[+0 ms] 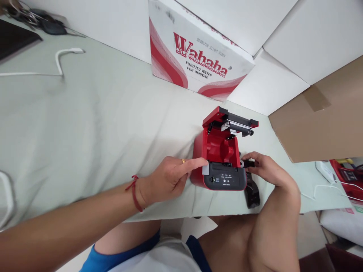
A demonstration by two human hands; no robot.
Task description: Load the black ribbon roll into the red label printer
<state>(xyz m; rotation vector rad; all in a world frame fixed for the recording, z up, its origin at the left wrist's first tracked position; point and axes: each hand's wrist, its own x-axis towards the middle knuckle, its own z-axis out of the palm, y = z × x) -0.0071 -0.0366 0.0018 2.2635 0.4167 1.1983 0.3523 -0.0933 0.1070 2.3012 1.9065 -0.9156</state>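
Note:
A red and black printer-like device point(227, 179) stands on the cloth-covered table with its lid point(235, 122) raised and its red inner compartment showing. My left hand point(172, 177) is at the device's left side, index finger stretched onto the front left corner of the opening, the other fingers curled in. Beside the device's right side is my right hand point(265, 168), its thumb and fingers around the end of a small dark part with a pale round piece point(242, 163). A glossy black object point(252, 194) lies just below that hand, right of the device.
Behind the device, a white and red Wahaha box point(198, 56) leans by the wall. Keys point(48, 24), a dark flat object point(17, 39) and a white cable point(59, 62) lie at the far left. A cardboard box point(320, 117) and a red case point(346, 177) are on the right.

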